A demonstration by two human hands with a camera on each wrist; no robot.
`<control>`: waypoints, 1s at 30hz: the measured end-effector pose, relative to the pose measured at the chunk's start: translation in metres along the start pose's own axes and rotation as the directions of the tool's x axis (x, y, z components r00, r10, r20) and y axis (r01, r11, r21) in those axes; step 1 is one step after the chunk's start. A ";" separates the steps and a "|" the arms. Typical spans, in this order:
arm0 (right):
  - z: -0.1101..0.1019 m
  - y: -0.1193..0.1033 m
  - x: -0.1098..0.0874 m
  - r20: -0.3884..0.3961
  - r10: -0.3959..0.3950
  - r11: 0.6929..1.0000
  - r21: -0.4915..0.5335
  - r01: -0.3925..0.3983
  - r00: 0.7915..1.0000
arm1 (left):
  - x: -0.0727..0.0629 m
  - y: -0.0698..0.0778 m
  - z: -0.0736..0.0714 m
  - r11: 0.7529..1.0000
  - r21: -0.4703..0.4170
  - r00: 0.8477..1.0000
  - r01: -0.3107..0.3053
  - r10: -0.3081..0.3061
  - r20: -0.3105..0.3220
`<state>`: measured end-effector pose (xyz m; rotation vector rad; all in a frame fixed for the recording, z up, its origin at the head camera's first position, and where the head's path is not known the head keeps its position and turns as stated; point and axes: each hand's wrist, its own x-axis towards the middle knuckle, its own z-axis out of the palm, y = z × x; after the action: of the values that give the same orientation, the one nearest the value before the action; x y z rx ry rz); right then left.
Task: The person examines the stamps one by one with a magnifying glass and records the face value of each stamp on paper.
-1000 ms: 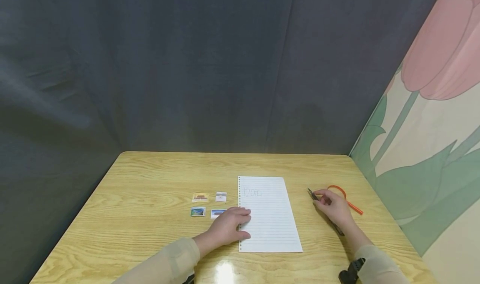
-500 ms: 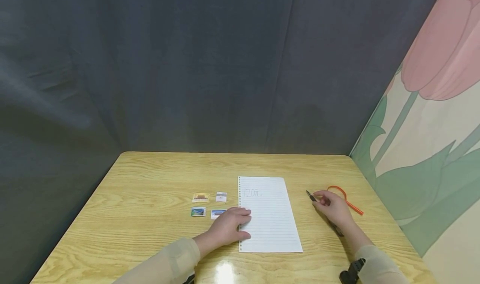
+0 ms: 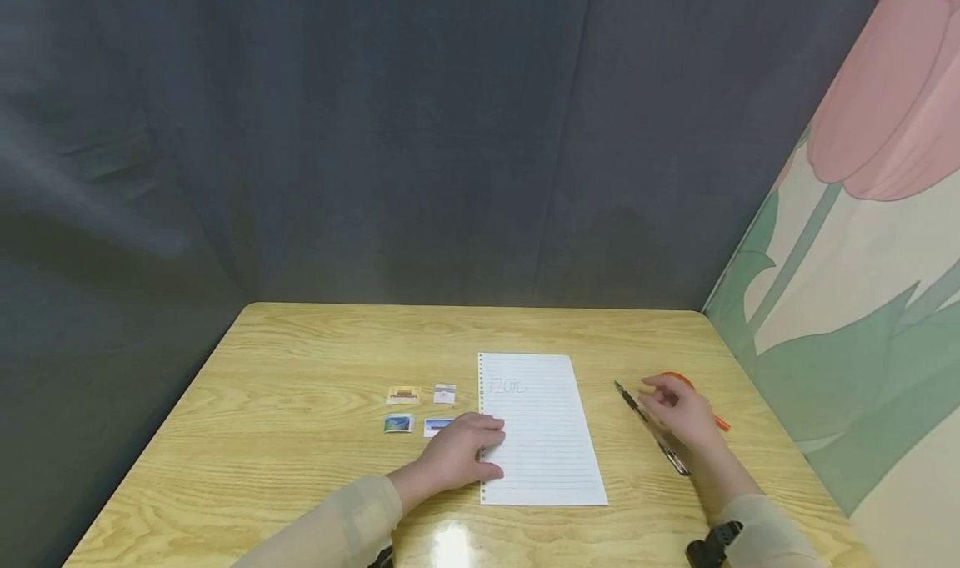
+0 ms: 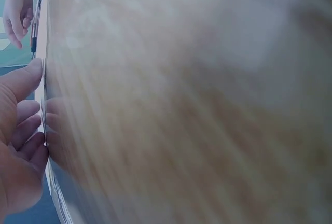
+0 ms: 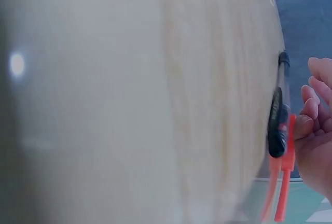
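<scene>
My left hand [image 3: 461, 449] rests on the left edge of a lined sheet of paper [image 3: 543, 443], its fingers and thumb extended over the punched holes. "120元" is handwritten near the top of the sheet. To the right of the paper, a black-tipped pen [image 3: 632, 401] lies slanted on the table. Just right of the pen, my right hand [image 3: 686, 418] hovers with loosely bent fingers and nothing between them. Behind it, partly covered, is an orange object [image 3: 722, 424] with a curved rim and a straight bar; the right wrist view shows it beside the pen [image 5: 277, 123].
Several small stamp-like pictures lie left of the paper, among them a yellow one [image 3: 403, 394], a pale one [image 3: 444, 394] and a green-blue one [image 3: 398, 423]. A dark curtain [image 3: 420, 151] hangs behind the wooden table [image 3: 300, 351]; a flower-patterned wall [image 3: 862, 318] stands at right.
My right hand has let go of the pen and shifted slightly right, so the pen now shows along its length and the orange object is more covered. My left hand stays on the paper.
</scene>
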<state>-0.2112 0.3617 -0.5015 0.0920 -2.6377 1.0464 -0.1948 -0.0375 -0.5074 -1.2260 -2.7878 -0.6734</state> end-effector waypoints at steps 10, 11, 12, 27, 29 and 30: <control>-0.025 0.008 -0.005 -0.040 0.045 0.999 -0.025 -0.046 0.998 | -0.008 -0.012 -0.010 0.986 -0.156 0.994 0.051 -0.065 -0.087; -0.028 0.010 -0.005 -0.048 0.054 0.998 -0.029 -0.056 0.997 | -0.010 -0.014 -0.013 0.984 -0.167 0.992 0.063 -0.080 -0.100; -0.030 0.013 -0.006 -0.053 0.063 0.997 -0.036 -0.065 0.997 | -0.011 -0.016 -0.015 0.983 -0.169 0.989 0.074 -0.094 -0.114; -0.057 0.037 -0.018 -0.078 0.128 0.991 -0.020 -0.130 0.989 | -0.039 -0.056 -0.033 0.969 -0.167 0.948 0.182 -0.219 -0.232; -0.058 0.040 -0.019 -0.064 0.133 0.991 -0.014 -0.134 0.989 | -0.041 -0.058 -0.035 0.967 -0.154 0.947 0.203 -0.234 -0.220; -0.059 0.041 -0.020 -0.050 0.139 0.990 -0.011 -0.140 0.989 | -0.041 -0.059 -0.035 0.967 -0.144 0.948 0.209 -0.237 -0.213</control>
<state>-0.1846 0.4306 -0.4942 -0.1222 -2.6387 1.0588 -0.2130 -0.1155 -0.5054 -0.7896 -2.7467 -0.9424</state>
